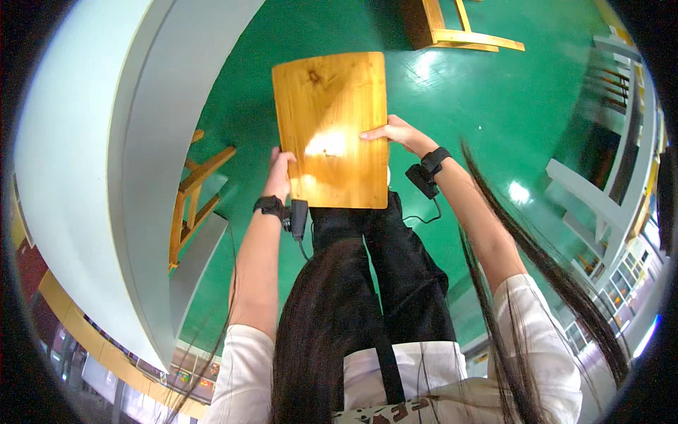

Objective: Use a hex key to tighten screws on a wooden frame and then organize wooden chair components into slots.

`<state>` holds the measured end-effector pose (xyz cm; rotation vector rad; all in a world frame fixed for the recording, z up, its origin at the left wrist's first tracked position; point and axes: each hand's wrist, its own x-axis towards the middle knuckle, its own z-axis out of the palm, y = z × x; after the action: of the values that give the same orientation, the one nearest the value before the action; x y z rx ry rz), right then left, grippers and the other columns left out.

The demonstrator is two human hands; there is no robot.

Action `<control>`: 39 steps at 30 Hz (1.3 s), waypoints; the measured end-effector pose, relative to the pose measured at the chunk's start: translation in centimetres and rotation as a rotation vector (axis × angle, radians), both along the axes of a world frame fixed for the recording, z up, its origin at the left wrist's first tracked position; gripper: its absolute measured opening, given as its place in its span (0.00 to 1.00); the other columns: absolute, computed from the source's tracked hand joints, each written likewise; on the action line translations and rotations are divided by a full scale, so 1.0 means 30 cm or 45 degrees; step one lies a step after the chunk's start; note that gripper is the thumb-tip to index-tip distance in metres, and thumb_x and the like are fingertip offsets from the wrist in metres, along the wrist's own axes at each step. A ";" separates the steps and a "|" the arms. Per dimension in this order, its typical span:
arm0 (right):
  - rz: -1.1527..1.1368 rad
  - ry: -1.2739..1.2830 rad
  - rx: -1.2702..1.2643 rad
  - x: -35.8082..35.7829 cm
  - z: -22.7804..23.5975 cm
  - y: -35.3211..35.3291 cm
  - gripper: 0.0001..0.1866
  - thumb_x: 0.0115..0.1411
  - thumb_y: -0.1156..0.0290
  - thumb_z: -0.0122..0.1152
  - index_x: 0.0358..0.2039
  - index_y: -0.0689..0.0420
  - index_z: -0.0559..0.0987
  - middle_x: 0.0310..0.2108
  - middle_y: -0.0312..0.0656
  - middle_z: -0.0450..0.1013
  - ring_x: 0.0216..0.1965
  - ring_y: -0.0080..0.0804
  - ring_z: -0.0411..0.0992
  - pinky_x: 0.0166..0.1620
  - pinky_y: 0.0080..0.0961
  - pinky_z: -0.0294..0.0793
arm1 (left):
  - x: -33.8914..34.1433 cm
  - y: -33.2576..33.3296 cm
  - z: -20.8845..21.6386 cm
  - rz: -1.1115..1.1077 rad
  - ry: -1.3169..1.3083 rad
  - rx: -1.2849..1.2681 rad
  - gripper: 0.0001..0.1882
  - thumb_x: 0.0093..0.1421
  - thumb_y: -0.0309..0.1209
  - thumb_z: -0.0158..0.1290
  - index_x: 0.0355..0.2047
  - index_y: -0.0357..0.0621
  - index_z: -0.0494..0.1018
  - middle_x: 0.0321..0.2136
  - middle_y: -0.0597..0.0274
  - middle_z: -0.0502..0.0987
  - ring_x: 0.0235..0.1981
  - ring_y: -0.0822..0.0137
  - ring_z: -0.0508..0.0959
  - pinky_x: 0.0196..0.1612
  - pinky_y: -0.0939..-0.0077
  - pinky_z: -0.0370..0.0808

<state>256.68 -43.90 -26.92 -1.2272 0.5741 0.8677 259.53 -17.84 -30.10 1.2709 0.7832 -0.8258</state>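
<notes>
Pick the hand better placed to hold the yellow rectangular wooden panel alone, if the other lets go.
Probably the right hand: its thumb lies on the face of the panel, about midway along its right edge. The left hand holds the left edge closer to the near corner, likely less balanced.

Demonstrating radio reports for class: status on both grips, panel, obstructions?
Left grip, right grip holding opposite edges. Wooden panel, knotted face toward camera. Wooden furniture beyond, apart from panel.

A glossy green floor (pixel 452 99) spreads across the middle, catching bright patches of reflected light. On it stand a white table (pixel 78 162) at the left, a wooden frame (pixel 205 172) beside that, a cut-off wooden piece of furniture (pixel 466 37) at the top, and grey furniture (pixel 586 187) at the right.
</notes>
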 end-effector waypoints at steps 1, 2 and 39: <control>-0.011 -0.005 -0.006 -0.001 0.008 -0.021 0.23 0.39 0.65 0.61 0.37 0.61 0.70 0.34 0.40 0.69 0.36 0.26 0.66 0.40 0.21 0.62 | 0.047 -0.041 0.025 -0.034 -0.038 0.009 0.15 0.36 0.24 0.41 0.28 0.40 0.59 0.26 0.57 0.65 0.28 0.62 0.67 0.30 0.71 0.68; -0.104 0.002 0.013 -0.007 0.001 -0.027 0.24 0.40 0.66 0.61 0.38 0.61 0.69 0.36 0.40 0.68 0.37 0.27 0.66 0.41 0.21 0.62 | 0.085 -0.054 0.038 -0.100 -0.067 -0.007 0.14 0.35 0.24 0.41 0.28 0.40 0.59 0.26 0.57 0.65 0.28 0.62 0.67 0.30 0.71 0.67; -0.698 -0.546 -0.666 -0.068 -0.310 -0.108 0.52 0.26 0.70 0.70 0.47 0.57 0.42 0.37 0.50 0.64 0.40 0.38 0.64 0.42 0.28 0.65 | 0.056 -0.133 0.004 -0.582 -0.415 1.192 0.42 0.41 0.43 0.55 0.52 0.48 0.43 0.49 0.52 0.51 0.48 0.54 0.55 0.48 0.58 0.51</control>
<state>254.64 -47.14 -36.21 -1.5616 0.7587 -0.0253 261.20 -21.82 -29.97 2.4157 0.6249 -0.5708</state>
